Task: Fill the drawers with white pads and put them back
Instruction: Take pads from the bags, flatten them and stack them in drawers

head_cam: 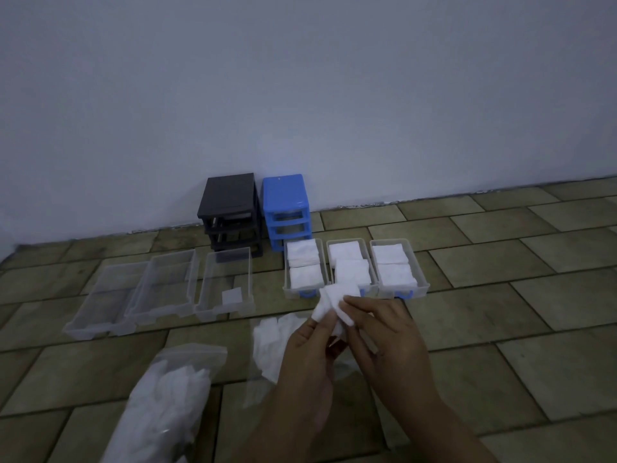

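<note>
Both hands hold white pads point(337, 300) just in front of the drawers. My left hand point(309, 355) grips them from below and my right hand point(384, 332) pinches them from the right. Three clear drawers with blue handles hold white pads: left point(302, 267), middle point(350, 267), right point(395, 267). Further left lie three clear drawers: two empty ones point(100, 295) point(163, 282) and one point(225, 282) with a single pad point(232, 296). A black drawer frame point(230, 208) and a blue drawer frame point(285, 208) stand empty against the wall.
A clear plastic bag of white pads point(163, 396) lies at the front left on the tiled floor. A loose heap of pads point(270, 342) on a second clear bag lies under my left hand. A pale wall runs behind the frames.
</note>
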